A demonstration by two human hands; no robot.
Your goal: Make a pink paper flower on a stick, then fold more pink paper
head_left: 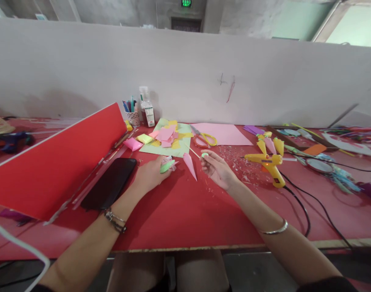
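Observation:
My left hand [151, 173] rests low over the red table, its fingers closed around a crinkled clear packet of light green clay [167, 166]. Pinched in my right hand [217, 170] is a thin wooden stick [193, 151], with a small pale green lump [205, 155] at my fingertips. Between the two hands a pink paper cone [189, 166] lies on the table, touched by neither. Behind it are pink paper pieces [167, 136] on a light green sheet [145, 153], and scissors [205, 140] with yellow and orange handles.
A yellow glue gun [267, 162] with a black cord lies to the right, near yellow and pink cones [269, 145]. On the left are a black phone [109, 184] and a leaning red board [66, 162]. A pen cup [133, 117] and a bottle [148, 111] stand behind.

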